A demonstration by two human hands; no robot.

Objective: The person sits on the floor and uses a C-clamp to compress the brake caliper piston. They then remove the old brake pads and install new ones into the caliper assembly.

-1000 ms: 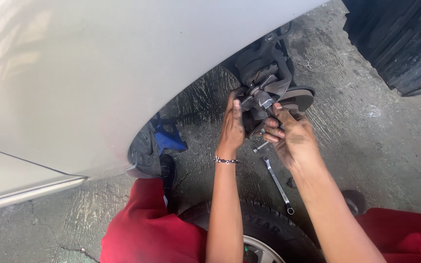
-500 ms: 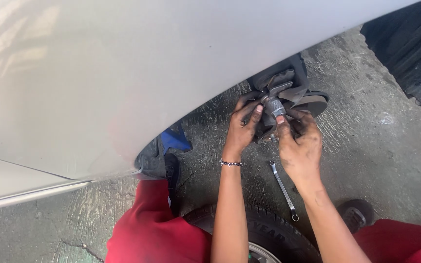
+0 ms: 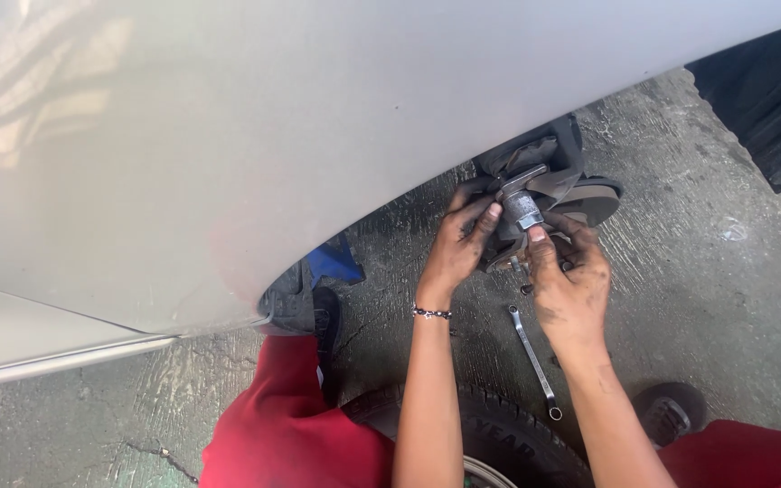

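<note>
Both hands are up at the brake caliper (image 3: 528, 194), which sits in the wheel arch under the edge of the silver car body (image 3: 228, 136), just in front of the brake disc (image 3: 594, 201). Left hand (image 3: 458, 248) grips the caliper's left side, fingers curled around it, thumb up against the metal. Right hand (image 3: 571, 280) is on the lower right side, thumb (image 3: 537, 242) pressed to the caliper just below the round metal piston (image 3: 524, 210); the other fingers wrap behind it, so exact hold there is hidden. Beaded bracelet (image 3: 431, 313) on the left wrist. A wrench (image 3: 535, 361) lies on the concrete floor (image 3: 707, 307) between the two forearms, near the right wrist, not touched. A small dark bolt (image 3: 526, 289) lies on the floor just under the hands. A loose tyre (image 3: 499, 434) lies flat at the bottom edge of the view, between red trouser legs (image 3: 291, 425). Black shoe (image 3: 325, 312) and a blue jack (image 3: 334, 262) sit under the body edge, left of the hands. Another tyre (image 3: 770, 99) is at the top right corner.
</note>
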